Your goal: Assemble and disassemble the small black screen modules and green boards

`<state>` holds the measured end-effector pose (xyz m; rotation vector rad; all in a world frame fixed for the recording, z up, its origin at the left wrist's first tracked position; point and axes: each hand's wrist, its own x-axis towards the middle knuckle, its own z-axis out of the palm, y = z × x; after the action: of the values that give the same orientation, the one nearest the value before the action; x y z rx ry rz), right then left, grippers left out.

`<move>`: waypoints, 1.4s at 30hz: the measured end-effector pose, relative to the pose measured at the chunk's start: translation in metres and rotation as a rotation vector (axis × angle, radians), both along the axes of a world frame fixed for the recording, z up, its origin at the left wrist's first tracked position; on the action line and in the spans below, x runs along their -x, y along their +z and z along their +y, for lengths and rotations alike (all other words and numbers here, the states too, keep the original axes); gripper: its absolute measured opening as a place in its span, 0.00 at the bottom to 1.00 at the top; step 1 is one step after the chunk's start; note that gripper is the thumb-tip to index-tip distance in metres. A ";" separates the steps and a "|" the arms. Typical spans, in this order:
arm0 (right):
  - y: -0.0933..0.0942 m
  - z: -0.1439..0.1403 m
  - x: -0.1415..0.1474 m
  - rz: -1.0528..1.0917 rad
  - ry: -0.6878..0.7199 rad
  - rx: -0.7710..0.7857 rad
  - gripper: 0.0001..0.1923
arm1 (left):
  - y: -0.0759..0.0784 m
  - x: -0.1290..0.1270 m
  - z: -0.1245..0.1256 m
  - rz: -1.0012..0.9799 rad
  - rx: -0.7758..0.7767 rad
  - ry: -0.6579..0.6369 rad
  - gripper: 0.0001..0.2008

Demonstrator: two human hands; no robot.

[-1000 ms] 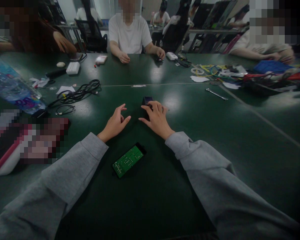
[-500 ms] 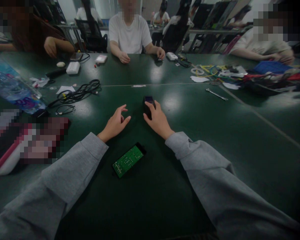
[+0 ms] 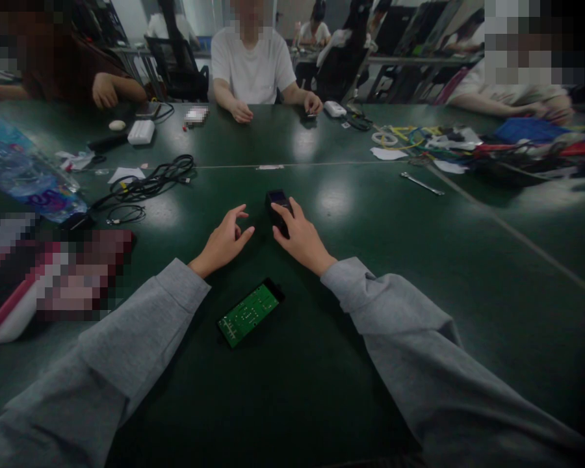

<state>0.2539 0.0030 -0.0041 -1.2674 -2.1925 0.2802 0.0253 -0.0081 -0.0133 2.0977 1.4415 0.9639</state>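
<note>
Device [image 3: 275, 196], black and boxy with a small screen, lies clasped in the right hand [image 3: 302, 236], just right of the left hand [image 3: 220, 244], whose thumb and fingers stand apart. A green circuit board [image 3: 249, 316] lies nearer than both hands.

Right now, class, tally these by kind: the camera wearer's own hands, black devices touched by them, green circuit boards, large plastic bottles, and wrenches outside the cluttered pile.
Own hands, left hand and right hand: 2
Black device: 1
Green circuit board: 1
Plastic bottle: 1
Wrench: 1
Total: 6
</note>
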 end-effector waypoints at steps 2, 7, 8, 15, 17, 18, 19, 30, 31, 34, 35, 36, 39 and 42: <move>0.002 -0.001 0.000 0.043 -0.016 -0.046 0.29 | 0.000 0.000 0.000 -0.010 -0.001 -0.004 0.30; 0.014 -0.001 -0.007 0.129 -0.127 -0.298 0.29 | 0.001 0.000 -0.001 -0.016 -0.003 -0.019 0.30; 0.016 0.001 -0.010 0.131 -0.155 -0.324 0.29 | 0.001 0.000 -0.001 -0.016 0.000 -0.017 0.30; -0.004 0.028 -0.033 0.279 -0.326 -0.248 0.24 | 0.002 0.000 -0.001 0.005 -0.001 -0.020 0.30; -0.012 0.034 -0.036 0.297 -0.326 -0.160 0.23 | 0.003 0.000 -0.001 0.007 0.003 -0.020 0.30; -0.014 0.035 -0.036 0.297 -0.317 -0.123 0.23 | 0.003 0.000 -0.001 0.006 0.004 -0.021 0.30; -0.016 0.036 -0.036 0.293 -0.307 -0.097 0.22 | 0.003 0.000 -0.002 0.005 0.003 -0.023 0.30; 0.006 0.007 -0.010 -0.116 -0.205 -0.344 0.22 | 0.000 0.001 0.000 0.011 -0.012 -0.024 0.29; 0.007 0.005 -0.008 -0.153 -0.209 -0.346 0.22 | 0.000 0.001 0.000 0.009 -0.011 -0.021 0.29; 0.006 0.003 -0.005 -0.194 -0.253 -0.348 0.18 | 0.001 0.000 -0.001 0.008 -0.004 -0.013 0.29; 0.006 0.003 -0.005 -0.204 -0.250 -0.346 0.17 | 0.001 0.000 -0.001 0.010 -0.002 -0.013 0.29; 0.005 0.003 -0.006 -0.214 -0.237 -0.344 0.17 | 0.001 0.000 -0.001 0.010 -0.002 -0.011 0.29; 0.005 0.003 -0.006 -0.241 -0.177 -0.342 0.16 | 0.002 -0.001 -0.002 0.005 -0.011 -0.014 0.29; 0.006 0.002 -0.005 -0.254 -0.146 -0.346 0.16 | 0.002 -0.001 -0.002 0.000 -0.023 -0.016 0.29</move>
<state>0.2585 0.0046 0.0018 -1.3097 -2.2149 -0.3230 0.0261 -0.0101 -0.0118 2.1227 1.4180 0.9783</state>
